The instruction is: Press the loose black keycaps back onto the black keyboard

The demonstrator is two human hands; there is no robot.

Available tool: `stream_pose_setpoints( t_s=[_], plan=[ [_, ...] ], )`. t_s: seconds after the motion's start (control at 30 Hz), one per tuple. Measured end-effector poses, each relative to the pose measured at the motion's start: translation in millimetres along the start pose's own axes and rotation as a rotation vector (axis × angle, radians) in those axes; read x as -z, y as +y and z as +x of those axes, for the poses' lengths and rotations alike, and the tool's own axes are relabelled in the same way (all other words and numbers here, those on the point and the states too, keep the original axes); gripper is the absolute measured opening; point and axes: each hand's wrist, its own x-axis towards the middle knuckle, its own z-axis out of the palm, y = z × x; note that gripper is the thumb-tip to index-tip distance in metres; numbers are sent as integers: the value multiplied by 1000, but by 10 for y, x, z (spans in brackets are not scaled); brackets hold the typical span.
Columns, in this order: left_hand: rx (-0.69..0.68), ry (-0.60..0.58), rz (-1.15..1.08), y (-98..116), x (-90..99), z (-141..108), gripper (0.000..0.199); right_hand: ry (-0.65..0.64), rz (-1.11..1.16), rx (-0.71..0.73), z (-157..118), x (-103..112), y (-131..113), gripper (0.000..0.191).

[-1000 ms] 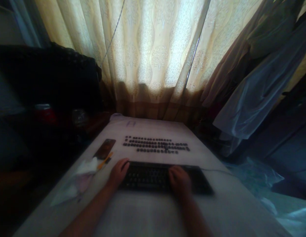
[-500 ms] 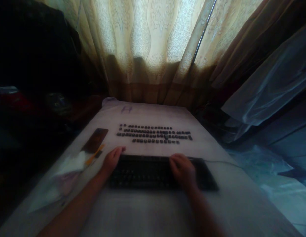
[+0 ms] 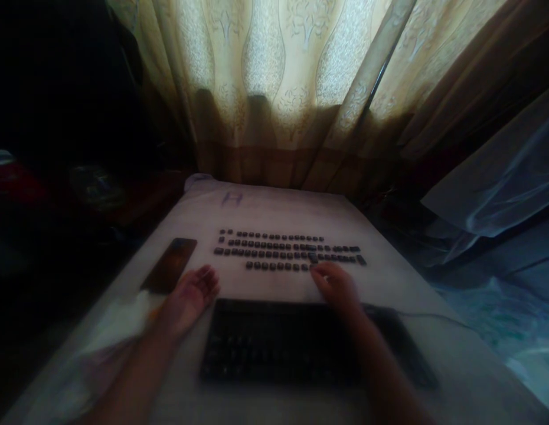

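Observation:
A black keyboard lies flat on the white-covered table, several of its keys showing at the left and much of it dark and blurred. Beyond it, loose black keycaps are laid out in rows. My right hand reaches over the keyboard to the right end of the nearest row. Its fingers are drawn together at the keycaps there, and whatever is between them is hidden. Off the keyboard's left corner, my left hand is turned palm up, open, its fingers loosely bent and holding nothing.
A dark phone lies left of the keycaps. Nearer, a crumpled clear plastic bag sits beside my left forearm, with something orange partly hidden by the wrist. The keyboard's cable runs right. Curtains hang behind the table.
Both hands have come off the keyboard. My right hand has moved forward to the nearest keycap row; my left has shifted left and turned palm up. The camera view has shifted slightly.

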Motion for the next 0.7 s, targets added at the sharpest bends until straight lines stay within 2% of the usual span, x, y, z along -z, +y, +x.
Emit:
stream_pose_setpoints(
  t_s=[0.13,0.37,0.7],
  plan=[
    [87,3,-101,1,0,6,27,-39,-15,80,187,-240,-244,16],
    [125,7,-204,-25,65,52,24,-173,-67,247,427,-666,-746,17],
    [137,-19,-250,-52,84,57,24,-304,-186,327,489,-856,-1007,13]
  ],
)
